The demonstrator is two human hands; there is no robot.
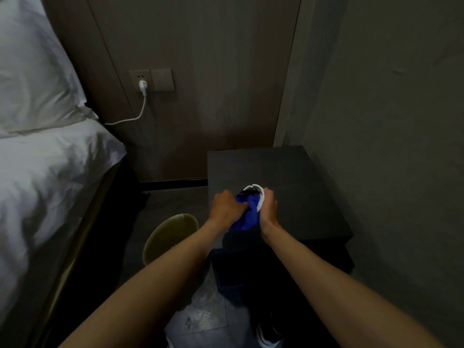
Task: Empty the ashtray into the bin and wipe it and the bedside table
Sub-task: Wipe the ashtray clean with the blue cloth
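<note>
Two bare hands are seen from the head camera, brought together over the front left part of the dark bedside table [288,172]. A white ashtray [258,194] is gripped at its right rim by the right hand [268,207], whose fingers are curled round the edge; the ashtray is tilted, with its opening turned toward the left hand. A blue cloth [244,209] is bunched in the left hand [224,205], whose fingers are closed round it, and the cloth is pressed into the ashtray's hollow, with a fold hanging down between the two wrists. Whether the ashtray touches the tabletop cannot be told, since the cloth and hands cover its lower side.

A round olive-green bin [170,234] is set on the floor just beside the table's left front corner, partly covered by the left forearm. Its contents cannot be made out in the dim light.

A bed with white bedding [50,177] and a white pillow [32,79] fills the left side. On the wall panel behind, a white plug [142,86] is seated in a socket, and its white cable [135,116] is led down toward the bed. A light-coloured shoe [270,335] is visible at the bottom edge, on the grey floor
</note>
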